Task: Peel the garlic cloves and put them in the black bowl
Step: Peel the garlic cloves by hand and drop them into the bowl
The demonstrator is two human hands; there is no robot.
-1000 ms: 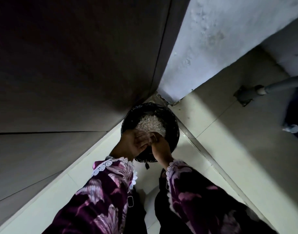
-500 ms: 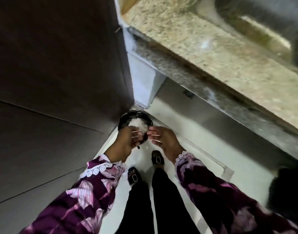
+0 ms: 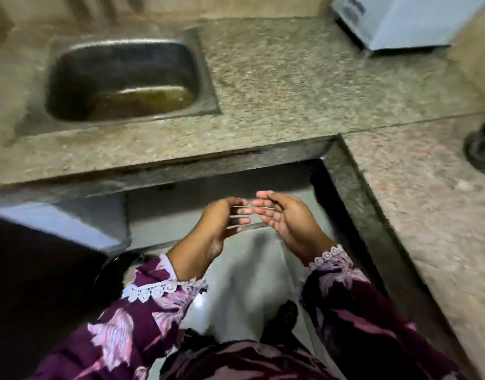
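My left hand (image 3: 222,223) and my right hand (image 3: 285,218) hover side by side in front of the counter's inner corner. Their fingers are relaxed, the fingertips nearly meet, and neither holds anything. At the right edge of the granite counter (image 3: 290,86) sits a dark round object (image 3: 481,150), cut off by the frame; it may be the black bowl. No garlic cloves are in view.
A steel sink (image 3: 120,78) is set into the counter at the upper left. A white appliance (image 3: 400,20) stands at the back right. The rim of a black bin (image 3: 109,268) shows on the floor by my left sleeve. Pale floor tiles lie below my hands.
My hands have risen from the black bin with pale scraps on the floor to counter height. The view has swung up from the floor to the sink and counter.
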